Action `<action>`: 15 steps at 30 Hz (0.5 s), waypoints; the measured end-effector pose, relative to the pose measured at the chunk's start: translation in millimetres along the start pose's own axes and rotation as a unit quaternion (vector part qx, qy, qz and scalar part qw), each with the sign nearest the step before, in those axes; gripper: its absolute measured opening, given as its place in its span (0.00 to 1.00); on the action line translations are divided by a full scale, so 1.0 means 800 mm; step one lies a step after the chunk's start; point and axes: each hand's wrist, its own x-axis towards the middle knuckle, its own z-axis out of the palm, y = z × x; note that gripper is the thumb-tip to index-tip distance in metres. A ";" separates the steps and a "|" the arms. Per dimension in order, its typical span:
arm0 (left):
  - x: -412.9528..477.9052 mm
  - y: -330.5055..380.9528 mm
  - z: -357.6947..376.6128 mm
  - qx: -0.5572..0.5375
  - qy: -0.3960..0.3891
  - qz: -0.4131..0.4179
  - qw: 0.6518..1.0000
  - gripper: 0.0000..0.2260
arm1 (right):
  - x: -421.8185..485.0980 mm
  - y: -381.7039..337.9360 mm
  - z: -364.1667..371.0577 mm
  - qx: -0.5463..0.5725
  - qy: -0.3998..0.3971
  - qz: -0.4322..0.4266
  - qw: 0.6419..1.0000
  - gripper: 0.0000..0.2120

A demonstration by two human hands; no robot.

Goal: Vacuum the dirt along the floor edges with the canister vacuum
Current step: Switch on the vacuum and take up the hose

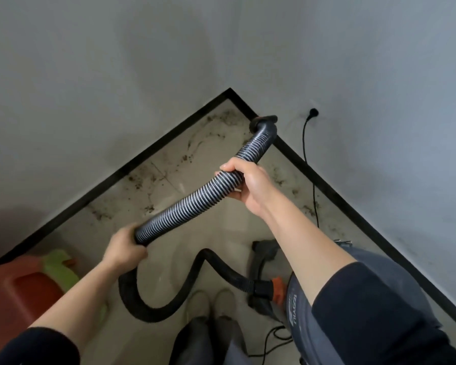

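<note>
Both hands are on the hose point(195, 198): my left hand point(125, 248) is curled round it low down, where it bends back toward the canister vacuum point(299, 304) on my right, and my right hand point(248, 188) is wrapped round it further up, thumb over the ribs, nearer the nozzle point(265, 122). The nozzle sits in view over the right skirting point(358, 219), just short of the corner; from up here I can't tell how far off the floor point(221, 233) it is. The dirt point(140, 177) lies in patches along the left skirting point(116, 175), in the corner and along the right edge, so none of it looks cleared yet, IMO. To do this well: drop the nozzle mouth flat to the floor, tight vs. the skirting, steer w/ the right hand and let the left feed slack so the hose doesn't kink. Go slowly along one edge, into the corner, then down the other. Mind the power cord point(309, 167), which hangs from the wall plug point(313, 111) right across the dirty right edge; don't suck it in or snag it. Count: 2 hands, 1 hose, 1 nozzle, 1 canister, 1 cord, 1 plug, 2 skirting runs meeting at 1 corner, several dirt patches, 2 shoes point(198, 301), 1 red stool point(19, 285) w/ 1 green cloth point(58, 264) by it, and 1 dark grey piece point(263, 254) lying beside the canister.
</note>
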 end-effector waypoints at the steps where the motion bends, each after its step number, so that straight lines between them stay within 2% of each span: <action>1: 0.000 0.009 -0.009 -0.001 0.052 0.012 0.999 0.23 | -0.001 -0.007 0.002 -0.001 -0.004 -0.002 1.000 0.03; 4: 0.005 0.036 -0.035 0.009 0.182 0.034 0.983 0.18 | -0.004 -0.029 0.010 0.001 -0.022 -0.018 1.000 0.02; 6: 0.018 0.049 -0.050 0.003 0.214 0.050 0.976 0.18 | -0.004 -0.048 0.015 0.003 -0.035 -0.038 0.999 0.03; 7: 0.026 0.055 -0.056 0.001 0.197 0.055 0.979 0.19 | -0.003 -0.058 0.017 0.000 -0.035 -0.051 0.998 0.02; 11: 0.053 0.069 -0.056 0.030 -0.023 0.050 0.998 0.24 | 0.010 -0.086 0.014 -0.029 -0.021 -0.102 0.994 0.04; 13: 0.062 0.071 -0.046 0.069 -0.125 0.041 0.989 0.25 | 0.020 -0.090 0.008 -0.052 -0.008 -0.112 0.992 0.04; 15: 0.071 0.076 -0.037 0.092 -0.253 0.040 0.962 0.28 | 0.032 -0.090 0.002 -0.067 0.010 -0.106 0.992 0.05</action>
